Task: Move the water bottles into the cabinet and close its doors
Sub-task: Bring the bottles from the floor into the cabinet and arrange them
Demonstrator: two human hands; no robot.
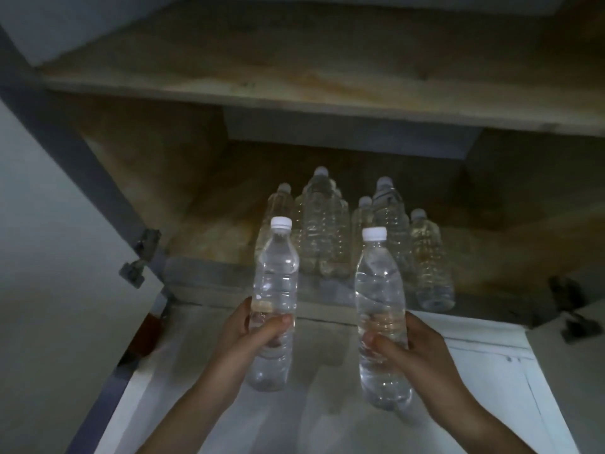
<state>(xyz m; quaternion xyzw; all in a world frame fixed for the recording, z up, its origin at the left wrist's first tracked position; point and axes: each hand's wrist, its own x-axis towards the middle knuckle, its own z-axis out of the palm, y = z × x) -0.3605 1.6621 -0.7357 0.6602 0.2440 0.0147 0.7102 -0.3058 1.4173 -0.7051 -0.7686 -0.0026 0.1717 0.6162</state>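
Head view shows you holding a water bottle in each hand, upright and caps up, just short of the open cabinet [209,237]. The fingers [275,324] of your left hand [244,335] curl round the lower half of the left bottle [276,280], thumb across the front. Your right hand [415,347] grips the right bottle [379,290] the same way, low on its body. Beyond your fingertips the stored bottles [322,231] stand clustered inside, and the front lip [229,283] lies between them and your knuckles. Lift both bottles enough to clear that lip, I judge, then carry them forward and set them down in the bare spots nearest your fingers, beside or in front of the cluster. The walls look thin and will likely give under a squeeze, so hold firmly, not hard. Land each base level, because a nudge could topple the standing bottles. The left door [49,257] stands open outside your left wrist; leave it until both hands are free.
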